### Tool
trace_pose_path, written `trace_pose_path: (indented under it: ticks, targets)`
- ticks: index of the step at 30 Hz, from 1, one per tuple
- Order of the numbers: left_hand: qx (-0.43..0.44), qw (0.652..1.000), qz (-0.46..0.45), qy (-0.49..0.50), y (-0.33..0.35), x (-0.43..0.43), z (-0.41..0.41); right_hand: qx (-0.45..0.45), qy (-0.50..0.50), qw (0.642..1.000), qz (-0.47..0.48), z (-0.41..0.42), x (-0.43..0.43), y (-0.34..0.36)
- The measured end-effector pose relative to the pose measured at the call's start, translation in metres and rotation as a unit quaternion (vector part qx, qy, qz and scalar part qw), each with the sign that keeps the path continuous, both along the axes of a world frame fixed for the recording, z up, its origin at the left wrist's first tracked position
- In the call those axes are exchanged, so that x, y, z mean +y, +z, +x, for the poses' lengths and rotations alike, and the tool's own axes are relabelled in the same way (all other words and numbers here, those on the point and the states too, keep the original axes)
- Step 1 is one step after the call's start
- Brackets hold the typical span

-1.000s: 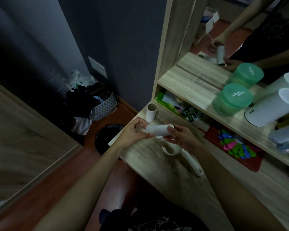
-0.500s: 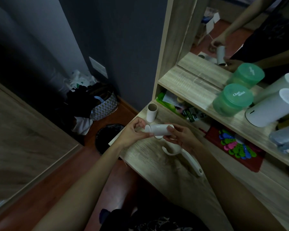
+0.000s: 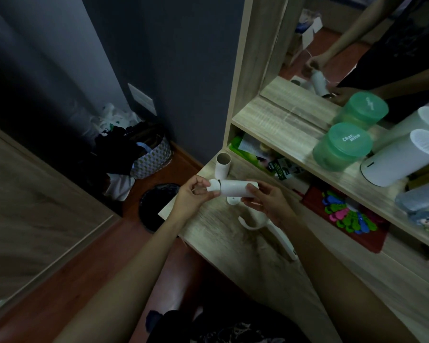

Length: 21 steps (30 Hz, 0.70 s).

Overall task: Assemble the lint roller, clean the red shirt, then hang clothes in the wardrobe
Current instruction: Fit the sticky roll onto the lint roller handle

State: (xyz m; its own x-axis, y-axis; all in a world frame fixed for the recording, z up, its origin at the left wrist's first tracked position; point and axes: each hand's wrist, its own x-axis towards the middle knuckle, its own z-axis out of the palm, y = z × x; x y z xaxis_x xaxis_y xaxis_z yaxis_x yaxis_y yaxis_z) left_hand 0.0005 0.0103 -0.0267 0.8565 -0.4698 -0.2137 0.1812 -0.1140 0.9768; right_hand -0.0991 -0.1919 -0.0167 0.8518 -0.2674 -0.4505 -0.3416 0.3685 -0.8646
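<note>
A white lint roll lies sideways in the air above the wooden desk. My right hand grips its right end. My left hand pinches a small white end cap at the roll's left end, with a dark gap showing between cap and roll. Below my right hand the white roller handle lies on the desk. An empty cardboard core stands upright at the desk's far left corner. No red shirt is in view.
A shelf above the desk carries a green tub and a white cylinder. Under it lies a red tray of coloured clips. A black bin and a laundry basket stand on the floor at left.
The white end cap has come a little way out of the roll's left end, drawn left by my left hand. The roll has stayed level in my right hand.
</note>
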Motion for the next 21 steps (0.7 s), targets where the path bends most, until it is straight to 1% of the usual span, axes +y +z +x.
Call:
trace_pose_path:
  ticks: [2, 5, 7, 10, 13, 21]
  targets:
    - [0.048, 0.999, -0.024, 0.011, -0.003, 0.002, 0.002, -0.005, -0.015, 1.0, 0.0, -0.001, -0.002, -0.003]
    - [0.132, 0.988, -0.065, 0.045, -0.01, 0.004, 0.004, -0.011, -0.07, 0.997, 0.001, -0.005, -0.005, -0.007]
    - [0.139, 0.988, -0.043, 0.06, -0.017, 0.003, 0.005, -0.011, -0.105, 0.994, -0.01, -0.008, -0.008, -0.009]
    - [0.105, 0.989, 0.078, 0.064, -0.034, 0.0, 0.005, -0.011, -0.118, 0.993, -0.022, -0.01, -0.01, -0.011]
    - [0.037, 0.981, 0.179, 0.062, -0.05, -0.005, 0.006, -0.007, -0.117, 0.992, -0.038, -0.01, -0.01, -0.01]
    - [-0.051, 0.962, 0.268, 0.015, -0.053, -0.015, 0.011, -0.002, -0.11, 0.993, -0.043, -0.004, -0.009, -0.006]
